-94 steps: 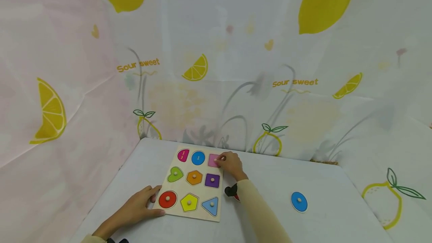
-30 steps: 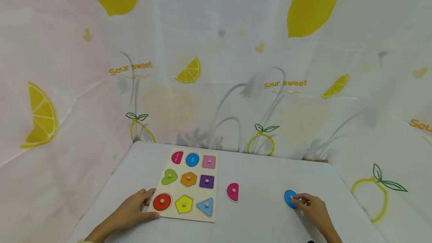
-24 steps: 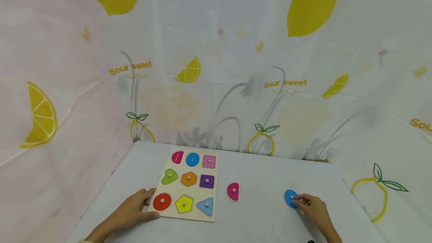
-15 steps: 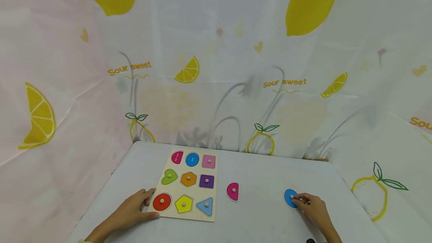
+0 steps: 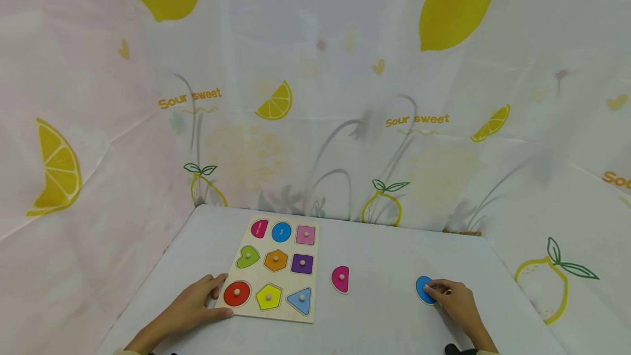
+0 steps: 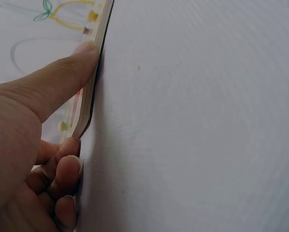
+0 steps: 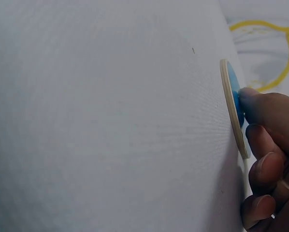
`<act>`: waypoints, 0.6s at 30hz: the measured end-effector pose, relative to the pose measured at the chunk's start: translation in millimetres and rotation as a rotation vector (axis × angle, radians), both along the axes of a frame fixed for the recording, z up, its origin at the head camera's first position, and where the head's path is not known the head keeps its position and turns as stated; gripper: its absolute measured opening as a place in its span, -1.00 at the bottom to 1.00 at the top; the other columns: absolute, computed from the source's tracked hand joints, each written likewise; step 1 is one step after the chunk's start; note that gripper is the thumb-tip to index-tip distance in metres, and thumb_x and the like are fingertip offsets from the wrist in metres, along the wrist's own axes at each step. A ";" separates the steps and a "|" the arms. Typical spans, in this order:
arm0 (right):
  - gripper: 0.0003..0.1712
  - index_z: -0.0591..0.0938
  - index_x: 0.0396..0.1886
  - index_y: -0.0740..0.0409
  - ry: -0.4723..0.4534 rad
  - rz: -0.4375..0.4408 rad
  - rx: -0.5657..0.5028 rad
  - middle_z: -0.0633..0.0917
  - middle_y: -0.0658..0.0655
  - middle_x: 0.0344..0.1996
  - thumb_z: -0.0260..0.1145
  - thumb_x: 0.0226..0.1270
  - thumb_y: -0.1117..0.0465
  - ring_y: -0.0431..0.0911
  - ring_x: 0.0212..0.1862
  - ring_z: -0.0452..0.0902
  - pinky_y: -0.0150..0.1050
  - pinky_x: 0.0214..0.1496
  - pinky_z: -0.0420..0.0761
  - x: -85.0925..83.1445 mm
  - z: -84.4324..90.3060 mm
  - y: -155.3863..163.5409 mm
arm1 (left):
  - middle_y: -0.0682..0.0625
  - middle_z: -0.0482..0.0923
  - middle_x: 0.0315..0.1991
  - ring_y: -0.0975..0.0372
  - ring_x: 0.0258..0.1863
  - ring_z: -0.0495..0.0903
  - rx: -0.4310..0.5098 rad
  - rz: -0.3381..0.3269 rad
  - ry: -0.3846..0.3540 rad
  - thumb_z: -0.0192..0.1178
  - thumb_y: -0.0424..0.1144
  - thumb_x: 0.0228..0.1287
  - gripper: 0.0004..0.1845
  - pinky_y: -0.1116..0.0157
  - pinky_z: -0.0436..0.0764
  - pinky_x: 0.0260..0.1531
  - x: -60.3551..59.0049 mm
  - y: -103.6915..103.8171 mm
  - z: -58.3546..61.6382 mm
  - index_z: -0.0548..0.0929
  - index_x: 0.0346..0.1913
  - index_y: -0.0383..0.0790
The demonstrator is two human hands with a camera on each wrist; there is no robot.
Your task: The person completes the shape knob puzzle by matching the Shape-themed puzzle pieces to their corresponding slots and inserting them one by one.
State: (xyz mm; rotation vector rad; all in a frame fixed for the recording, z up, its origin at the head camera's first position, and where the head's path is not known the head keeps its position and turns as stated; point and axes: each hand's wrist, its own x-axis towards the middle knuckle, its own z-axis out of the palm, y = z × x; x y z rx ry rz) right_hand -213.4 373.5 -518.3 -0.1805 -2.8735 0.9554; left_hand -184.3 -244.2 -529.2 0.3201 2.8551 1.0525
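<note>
Bench (image 5: 384, 251) carries wooden shape puzzle board (image 5: 274, 267), stiff and flat; left hand (image 5: 189, 307) rests at its near-left corner, fingers (image 6: 69, 79) relaxed along the edge. Blue oval piece (image 5: 424, 289) lies flat, well right of the board: thin, light, rigid, probably best lifted by its small knob. Right hand (image 5: 455, 301) fingers (image 7: 267, 113) curl onto its face, apparently pinching the knob.

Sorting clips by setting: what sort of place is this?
Probably a staged recording booth, not a lived-in room: lemon-printed "Sour sweet" fabric sheets wall in a grey cloth-covered table bearing only a wooden shape-puzzle board and loose pieces.
</note>
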 end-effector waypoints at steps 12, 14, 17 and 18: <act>-0.54 0.77 -0.02 0.30 -0.008 0.024 0.016 0.70 -0.01 -0.38 0.48 0.34 -0.01 -0.14 -0.34 0.50 -0.30 -0.37 0.47 -2.3 3.6 -1.1 | 0.09 0.31 -0.31 0.36 -0.45 0.26 0.005 -0.021 0.025 0.61 0.15 -0.05 0.00 0.38 0.31 -0.48 -1.6 -2.1 0.3 0.50 0.35 -0.44; -0.56 0.78 -0.03 0.29 -0.001 0.025 0.024 0.69 -0.01 -0.39 0.48 0.34 0.00 -0.14 -0.36 0.50 -0.30 -0.38 0.46 -3.1 3.5 -1.5 | 0.09 0.31 -0.31 0.35 -0.45 0.26 0.003 -0.016 0.018 0.61 0.15 -0.05 0.00 0.39 0.30 -0.47 -1.7 -1.9 0.0 0.51 0.35 -0.43; -0.58 0.78 -0.04 0.29 -0.005 0.015 0.020 0.66 -0.03 -0.43 0.48 0.35 0.01 -0.14 -0.39 0.46 -0.31 -0.42 0.44 -2.8 3.0 -2.5 | 0.08 0.31 -0.32 0.35 -0.44 0.26 0.010 -0.015 0.015 0.62 0.14 -0.06 0.00 0.37 0.30 -0.48 -1.2 -1.3 -0.6 0.51 0.35 -0.43; -0.58 0.78 -0.05 0.29 -0.006 0.013 0.019 0.65 -0.03 -0.45 0.48 0.35 0.02 -0.14 -0.41 0.44 -0.32 -0.43 0.43 -2.9 2.6 -3.1 | 0.08 0.31 -0.32 0.35 -0.44 0.26 0.012 -0.015 0.014 0.62 0.14 -0.06 0.00 0.37 0.30 -0.47 -1.0 -1.1 -0.8 0.51 0.35 -0.43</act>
